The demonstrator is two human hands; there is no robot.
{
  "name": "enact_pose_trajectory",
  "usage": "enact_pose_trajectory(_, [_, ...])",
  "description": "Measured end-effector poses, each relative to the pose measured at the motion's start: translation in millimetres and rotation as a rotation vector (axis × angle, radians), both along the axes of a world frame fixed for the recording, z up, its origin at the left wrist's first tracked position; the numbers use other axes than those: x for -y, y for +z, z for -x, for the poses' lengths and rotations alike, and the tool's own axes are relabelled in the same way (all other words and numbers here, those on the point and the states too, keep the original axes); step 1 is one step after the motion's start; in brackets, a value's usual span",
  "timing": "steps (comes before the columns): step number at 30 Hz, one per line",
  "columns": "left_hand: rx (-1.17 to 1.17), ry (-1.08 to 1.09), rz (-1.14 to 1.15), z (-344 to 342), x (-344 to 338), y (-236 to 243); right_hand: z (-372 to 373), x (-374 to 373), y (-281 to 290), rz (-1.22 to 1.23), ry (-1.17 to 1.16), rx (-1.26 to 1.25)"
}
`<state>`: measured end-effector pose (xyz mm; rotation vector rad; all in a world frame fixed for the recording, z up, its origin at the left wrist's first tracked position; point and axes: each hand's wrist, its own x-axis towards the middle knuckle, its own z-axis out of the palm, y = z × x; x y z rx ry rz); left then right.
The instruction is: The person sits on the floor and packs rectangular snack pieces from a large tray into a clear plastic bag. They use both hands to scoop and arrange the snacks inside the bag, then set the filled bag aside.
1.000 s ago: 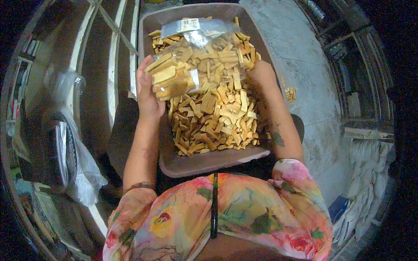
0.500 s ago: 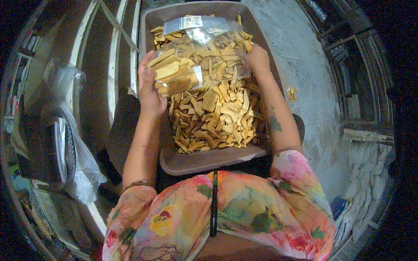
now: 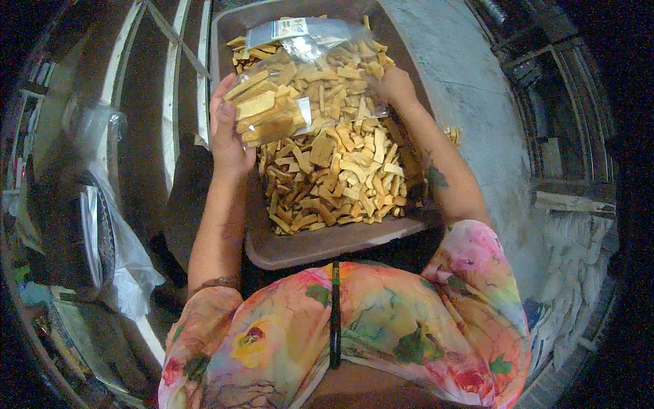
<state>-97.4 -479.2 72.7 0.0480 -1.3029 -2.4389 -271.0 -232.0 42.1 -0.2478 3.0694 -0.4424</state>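
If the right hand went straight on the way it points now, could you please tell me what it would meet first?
Likely yellowish pieces in the far right of the bin, though the clear bag beside the right hand may come first; depth is unclear.

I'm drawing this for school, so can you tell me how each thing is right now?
Left hand: curled around the clear bag
Right hand: at the bag's right end, blurred, grip unclear
Clear bag: pieces bunched at its left end
Brown tub: holding many loose pieces
Loose pieces: jumbled, yellowish brown
Plastic sheeting: crumpled, off to the left
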Motion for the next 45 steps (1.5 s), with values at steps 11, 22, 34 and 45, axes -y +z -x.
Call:
enact_pose_trajectory(11, [-0.004, 0.001, -0.053, 1, 5, -2, -42, -34, 13, -0.046, 1.257, 0.415])
enact_pose_trajectory(22, [0.024, 0.015, -0.038, 4, 4, -2, -51, -25, 21, -0.198, 0.945, 0.293])
enact_pose_trajectory(34, [0.015, -0.018, -0.046, 5, 7, -1, -84, 31, -31, -0.256, 0.639, 0.221])
enact_pose_trajectory(45, [0.032, 0.001, -0.035, 4, 7, 2, 2, 11, 20, -0.491, 1.236, 0.281])
